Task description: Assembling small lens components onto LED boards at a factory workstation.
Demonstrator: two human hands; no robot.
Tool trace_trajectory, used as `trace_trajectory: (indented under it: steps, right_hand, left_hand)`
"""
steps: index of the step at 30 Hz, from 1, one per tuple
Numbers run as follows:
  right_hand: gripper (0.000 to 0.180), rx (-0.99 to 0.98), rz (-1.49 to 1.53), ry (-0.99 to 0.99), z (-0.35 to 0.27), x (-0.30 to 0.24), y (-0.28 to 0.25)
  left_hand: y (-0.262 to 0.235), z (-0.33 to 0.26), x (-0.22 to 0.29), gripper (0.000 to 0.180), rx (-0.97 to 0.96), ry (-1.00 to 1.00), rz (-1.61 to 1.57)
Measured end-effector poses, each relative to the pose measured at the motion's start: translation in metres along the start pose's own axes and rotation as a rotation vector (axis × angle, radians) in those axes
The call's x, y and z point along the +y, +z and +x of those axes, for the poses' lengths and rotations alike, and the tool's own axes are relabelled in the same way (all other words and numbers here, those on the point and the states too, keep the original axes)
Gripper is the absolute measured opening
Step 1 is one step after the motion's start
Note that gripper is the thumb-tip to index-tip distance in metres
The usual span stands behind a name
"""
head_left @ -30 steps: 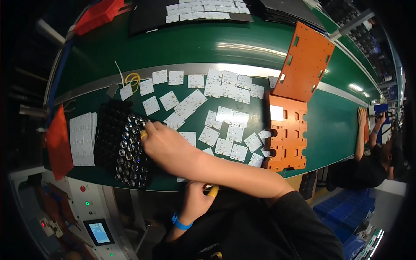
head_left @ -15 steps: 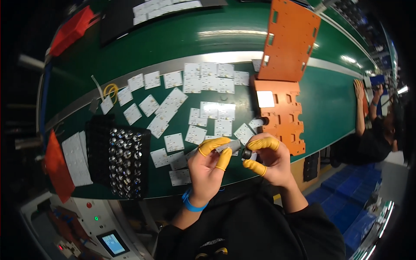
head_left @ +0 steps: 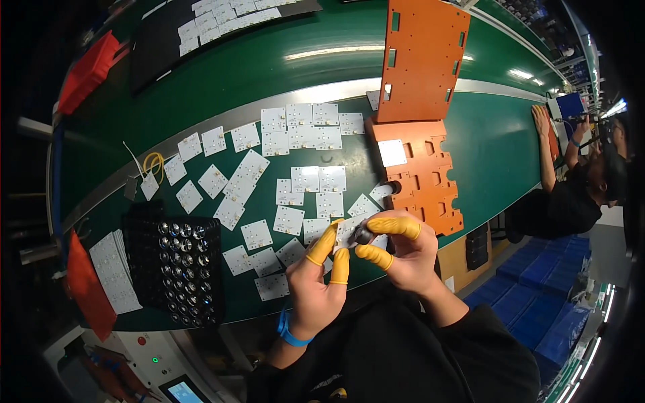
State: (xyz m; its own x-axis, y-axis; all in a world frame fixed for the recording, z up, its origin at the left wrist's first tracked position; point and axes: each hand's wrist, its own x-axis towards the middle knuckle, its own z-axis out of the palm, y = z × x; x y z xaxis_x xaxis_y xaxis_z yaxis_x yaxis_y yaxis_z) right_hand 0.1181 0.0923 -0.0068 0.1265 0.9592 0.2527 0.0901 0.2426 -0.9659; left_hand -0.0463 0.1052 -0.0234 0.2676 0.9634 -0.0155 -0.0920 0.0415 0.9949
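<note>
A: Location of small dark part [head_left: 363, 235]?
B: Between both hands, above the belt's near edge; pinched by right hand [head_left: 410, 258] fingertips.
A: Left hand [head_left: 316, 289]?
B: Pinching a white square board [head_left: 347, 232], touching the part's left side.
A: Axis?
B: Cannot tell.

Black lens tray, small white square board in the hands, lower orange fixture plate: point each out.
black lens tray [head_left: 180, 269]: head view, on its middle rows of lenses.
small white square board [head_left: 348, 232]: head view, on its bare face between fingertips.
lower orange fixture plate [head_left: 430, 181]: head view, on its centre.
</note>
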Motion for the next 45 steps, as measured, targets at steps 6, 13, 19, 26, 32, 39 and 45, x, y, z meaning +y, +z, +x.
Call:
trace_trajectory:
  steps: [6,13,19,26,32,39,45]
  right_hand:
    - [0.030,-0.028,0.067,0.103,-0.006,-0.001,0.001]
    - [0.026,0.067,0.153,0.173,-0.012,-0.003,0.009]
    - [0.026,0.084,0.514,0.429,-0.013,-0.005,-0.001]
    - [0.029,0.159,0.371,0.277,-0.034,0.020,-0.026]
    - [0.029,0.195,-0.504,-0.157,-0.033,0.031,-0.052]
    - [0.031,0.115,-0.738,-0.340,-0.015,0.041,-0.069]
    - [0.031,0.062,-0.831,-0.122,-0.003,0.033,-0.061]
  left_hand:
    - [0.006,-0.002,0.003,0.031,0.092,0.174,0.257]
    - [0.007,-0.003,0.007,0.028,0.097,0.329,0.376]
    - [0.008,-0.004,-0.002,0.028,0.031,0.435,0.414]
    - [0.043,-0.001,-0.018,0.034,-0.021,0.059,-0.052]
    - [0.058,0.004,-0.022,0.023,-0.206,-0.519,-0.375]
    - [0.077,0.042,-0.030,0.020,-0.207,-0.448,-0.192]
    - [0.091,0.067,-0.062,0.019,-0.105,-0.256,-0.011]
